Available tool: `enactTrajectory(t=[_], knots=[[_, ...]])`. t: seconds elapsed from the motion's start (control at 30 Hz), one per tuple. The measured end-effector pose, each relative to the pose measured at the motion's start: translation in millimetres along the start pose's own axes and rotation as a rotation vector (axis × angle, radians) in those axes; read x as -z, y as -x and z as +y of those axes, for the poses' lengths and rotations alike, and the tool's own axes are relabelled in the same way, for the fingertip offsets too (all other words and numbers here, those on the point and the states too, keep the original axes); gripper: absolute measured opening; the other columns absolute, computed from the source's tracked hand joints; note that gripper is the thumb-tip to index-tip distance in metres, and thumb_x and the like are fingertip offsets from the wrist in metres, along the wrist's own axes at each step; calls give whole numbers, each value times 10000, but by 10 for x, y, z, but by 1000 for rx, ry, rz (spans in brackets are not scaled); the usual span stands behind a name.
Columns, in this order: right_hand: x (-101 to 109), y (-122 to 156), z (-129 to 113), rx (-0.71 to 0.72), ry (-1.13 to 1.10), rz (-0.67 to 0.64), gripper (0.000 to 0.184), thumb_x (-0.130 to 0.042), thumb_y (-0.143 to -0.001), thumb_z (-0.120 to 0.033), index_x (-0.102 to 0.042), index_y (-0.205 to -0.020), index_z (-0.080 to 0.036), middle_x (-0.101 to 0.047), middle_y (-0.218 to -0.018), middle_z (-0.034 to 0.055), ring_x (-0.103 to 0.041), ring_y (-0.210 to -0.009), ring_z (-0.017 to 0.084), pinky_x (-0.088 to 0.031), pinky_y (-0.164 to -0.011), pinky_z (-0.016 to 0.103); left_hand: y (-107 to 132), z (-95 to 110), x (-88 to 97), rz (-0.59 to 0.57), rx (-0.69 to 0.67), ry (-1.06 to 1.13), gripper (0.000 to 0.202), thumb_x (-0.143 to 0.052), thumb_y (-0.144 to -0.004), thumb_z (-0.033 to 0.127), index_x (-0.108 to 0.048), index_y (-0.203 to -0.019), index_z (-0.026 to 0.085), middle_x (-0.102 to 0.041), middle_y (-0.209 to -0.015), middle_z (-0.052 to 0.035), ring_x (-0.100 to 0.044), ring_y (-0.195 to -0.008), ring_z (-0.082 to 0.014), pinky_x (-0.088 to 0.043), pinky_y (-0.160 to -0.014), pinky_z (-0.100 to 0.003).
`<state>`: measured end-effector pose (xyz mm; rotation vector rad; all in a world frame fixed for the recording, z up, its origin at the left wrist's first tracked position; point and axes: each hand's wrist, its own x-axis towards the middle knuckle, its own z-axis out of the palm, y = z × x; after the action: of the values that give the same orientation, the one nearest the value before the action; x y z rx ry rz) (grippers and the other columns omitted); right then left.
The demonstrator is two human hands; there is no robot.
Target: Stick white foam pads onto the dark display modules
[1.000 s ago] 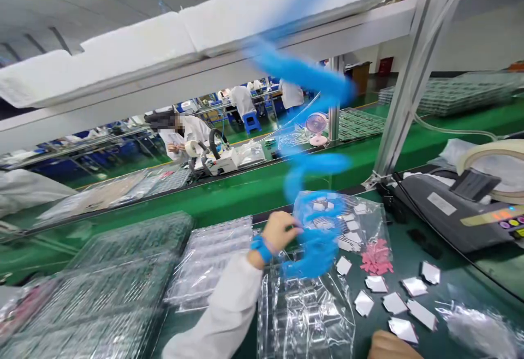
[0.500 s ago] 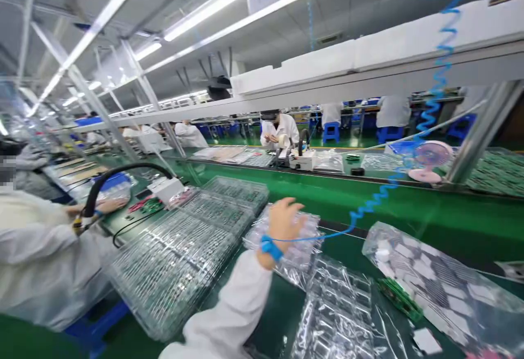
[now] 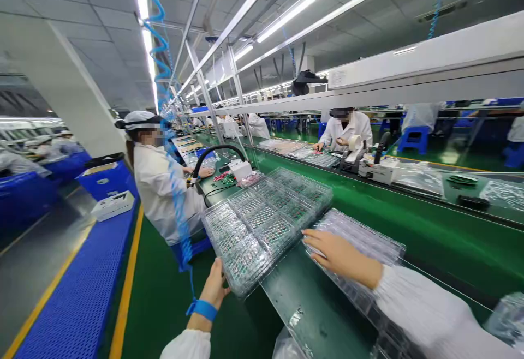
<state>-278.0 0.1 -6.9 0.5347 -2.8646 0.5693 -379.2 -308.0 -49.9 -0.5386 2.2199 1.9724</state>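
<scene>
Green worktop point(image 3: 323, 304) slants away from the near edge of a long, brightly lit factory hall. Nearest is the left hand point(image 3: 215, 287), a blue wristband point(image 3: 203, 309) on its wrist and a coiled blue cord point(image 3: 177, 195) rising from it. Its fingers are at the near left edge of a stack of clear trays point(image 3: 268, 220); whether they grip it cannot be told. The stack lies at the left of the worktop, its near corner jutting past the edge, and green pieces show through the plastic. The right hand point(image 3: 338, 255) is loose, fingers stretched out flat over a clear compartmented tray point(image 3: 364, 233), the tips just beside the stack's right side.

Beyond the stack, a black hose point(image 3: 216, 148) arches near a white box point(image 3: 240, 169). To the left sits a co-worker in a white coat point(image 3: 164, 184). Past the green strip point(image 3: 368, 198) behind the worktop, another co-worker point(image 3: 344, 130) is near a tape roll point(image 3: 355, 142). Farther back stands a blue stool point(image 3: 413, 141), and ceiling lights point(image 3: 307, 4) run overhead.
</scene>
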Motion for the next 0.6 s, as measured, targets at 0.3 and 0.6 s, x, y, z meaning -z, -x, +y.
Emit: enactTrajectory(t=[0.3,0.6], knots=[[-655,-948,219,-17,5,-44,233,-530,-877,-298,-554,-1055,-150,-578,-1055,58,-582,-898,174,-496,-774,378,89,-257,-41,-57,126,319,484,-423,-840,497,-324,-1297,372,-543,-1231,-48,-638,-827,-189,-511,-615,-306],[-224,-1246,409,15,-88,199,201,-515,-885,-312,-573,-983,-146,-595,-977,42,-585,-834,151,-495,-743,351,212,-206,-103,-71,117,451,425,-489,-843,392,-447,-1220,201,-521,-1217,-97,-563,-990,-217,-488,-810,-434]])
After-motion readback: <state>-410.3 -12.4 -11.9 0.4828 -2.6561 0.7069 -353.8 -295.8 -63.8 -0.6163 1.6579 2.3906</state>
